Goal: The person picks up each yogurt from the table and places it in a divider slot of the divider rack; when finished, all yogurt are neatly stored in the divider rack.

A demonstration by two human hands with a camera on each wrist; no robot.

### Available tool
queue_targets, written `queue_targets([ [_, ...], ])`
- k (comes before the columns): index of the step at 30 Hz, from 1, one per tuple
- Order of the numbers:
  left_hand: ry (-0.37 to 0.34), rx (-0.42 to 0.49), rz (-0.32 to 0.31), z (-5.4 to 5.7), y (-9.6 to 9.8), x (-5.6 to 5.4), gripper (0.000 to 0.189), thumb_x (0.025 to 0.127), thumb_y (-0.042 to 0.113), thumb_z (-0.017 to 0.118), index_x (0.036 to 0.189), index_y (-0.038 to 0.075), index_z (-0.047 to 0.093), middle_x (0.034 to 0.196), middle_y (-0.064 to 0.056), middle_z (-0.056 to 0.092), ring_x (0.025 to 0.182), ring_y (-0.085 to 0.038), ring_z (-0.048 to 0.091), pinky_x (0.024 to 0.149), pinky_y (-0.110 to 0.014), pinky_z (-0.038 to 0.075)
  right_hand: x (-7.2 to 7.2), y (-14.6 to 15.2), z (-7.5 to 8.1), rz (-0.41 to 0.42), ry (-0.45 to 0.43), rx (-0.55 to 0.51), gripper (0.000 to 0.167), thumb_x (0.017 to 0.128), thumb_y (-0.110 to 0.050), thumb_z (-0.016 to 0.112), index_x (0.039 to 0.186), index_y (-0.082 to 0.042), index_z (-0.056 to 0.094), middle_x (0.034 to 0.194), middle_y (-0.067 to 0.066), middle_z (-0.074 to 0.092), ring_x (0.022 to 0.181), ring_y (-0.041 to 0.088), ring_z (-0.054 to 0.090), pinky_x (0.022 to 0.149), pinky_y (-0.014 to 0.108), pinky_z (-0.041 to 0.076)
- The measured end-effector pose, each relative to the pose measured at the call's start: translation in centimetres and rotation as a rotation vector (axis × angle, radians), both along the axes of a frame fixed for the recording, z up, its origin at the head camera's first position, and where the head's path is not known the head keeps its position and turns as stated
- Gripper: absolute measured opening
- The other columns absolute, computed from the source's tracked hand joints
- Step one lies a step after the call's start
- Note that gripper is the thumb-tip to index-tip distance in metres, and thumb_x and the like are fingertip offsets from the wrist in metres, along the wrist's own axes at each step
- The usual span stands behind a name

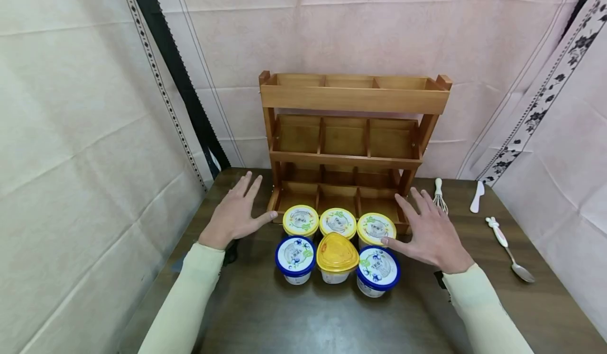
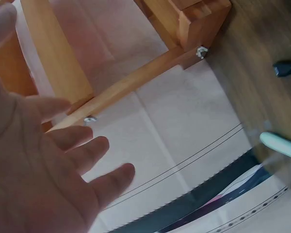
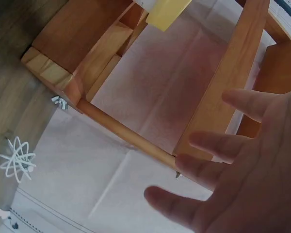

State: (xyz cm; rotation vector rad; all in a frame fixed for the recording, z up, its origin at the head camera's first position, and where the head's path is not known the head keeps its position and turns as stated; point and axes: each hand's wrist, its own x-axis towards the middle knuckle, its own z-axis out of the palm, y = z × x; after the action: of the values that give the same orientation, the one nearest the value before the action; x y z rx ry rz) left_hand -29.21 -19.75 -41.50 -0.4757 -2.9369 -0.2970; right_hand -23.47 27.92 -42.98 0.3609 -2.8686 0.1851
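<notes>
In the head view, lidded tubs stand in two rows on the dark table. A yellow-lidded tub [image 1: 301, 220], another yellow-lidded tub [image 1: 338, 222] and a third yellow-lidded tub [image 1: 377, 227] form the back row. In front are a blue-lidded tub [image 1: 295, 258], a tub with a plain yellow lid [image 1: 337, 256] and a second blue-lidded tub [image 1: 378, 269]. Behind them rises a wooden tiered rack [image 1: 346, 159] with divided shelves. My left hand [image 1: 237, 212] is spread left of the tubs, holding nothing. The right hand [image 1: 429, 233] is spread at their right, its thumb near the tubs; contact is unclear.
Right of the rack lie a white-handled whisk [image 1: 440, 196], a white spreader [image 1: 477, 197] and a spoon [image 1: 512, 251] on the table [image 1: 284, 322]. Pale curtains [image 1: 360, 32] hang behind and on both sides. A dark object [image 2: 287, 68] shows in the left wrist view.
</notes>
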Motion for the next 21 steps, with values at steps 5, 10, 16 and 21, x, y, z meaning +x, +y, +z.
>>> queue_targets([
  [5,0.027,0.119,-0.046,-0.3,-0.3,-1.2,0.101,0.099,0.076,0.05,0.171,0.015,0.014,0.178,-0.016,0.01,0.16,-0.044,0.025,0.12,-0.065,0.039,-0.3,0.2,-0.3,0.021,-0.013,-0.042,0.113,0.082,-0.086,0.064,0.164,-0.014,0.037,0.168,0.028,0.031,0.153,0.053,0.03,0.112,0.078,0.036],
  [10,0.063,0.201,-0.067,0.0,-0.4,-2.2,0.091,0.103,0.067,0.053,0.171,0.018,0.018,0.177,-0.016,0.015,0.158,-0.044,0.03,0.118,-0.066,0.04,-0.7,0.3,-0.6,0.012,-0.074,-0.107,0.111,0.085,-0.085,0.062,0.164,-0.012,0.036,0.166,0.027,0.035,0.149,0.052,0.036,0.112,0.078,0.037],
  [16,0.084,0.273,-0.08,0.6,-0.5,-3.5,0.086,0.104,0.067,0.05,0.169,0.017,0.024,0.175,-0.016,0.022,0.156,-0.042,0.034,0.12,-0.065,0.039,-0.9,0.6,-1.3,0.04,-0.116,-0.198,0.106,0.086,-0.079,0.067,0.164,-0.013,0.037,0.165,0.024,0.038,0.148,0.048,0.039,0.111,0.076,0.039],
  [21,0.085,0.338,-0.097,0.8,-0.8,-4.5,0.076,0.108,0.057,0.051,0.168,0.016,0.028,0.171,-0.016,0.027,0.155,-0.041,0.036,0.122,-0.064,0.035,-1.1,0.7,-2.1,0.08,-0.136,-0.283,0.099,0.087,-0.069,0.074,0.162,-0.013,0.04,0.164,0.023,0.04,0.146,0.048,0.043,0.109,0.075,0.043],
])
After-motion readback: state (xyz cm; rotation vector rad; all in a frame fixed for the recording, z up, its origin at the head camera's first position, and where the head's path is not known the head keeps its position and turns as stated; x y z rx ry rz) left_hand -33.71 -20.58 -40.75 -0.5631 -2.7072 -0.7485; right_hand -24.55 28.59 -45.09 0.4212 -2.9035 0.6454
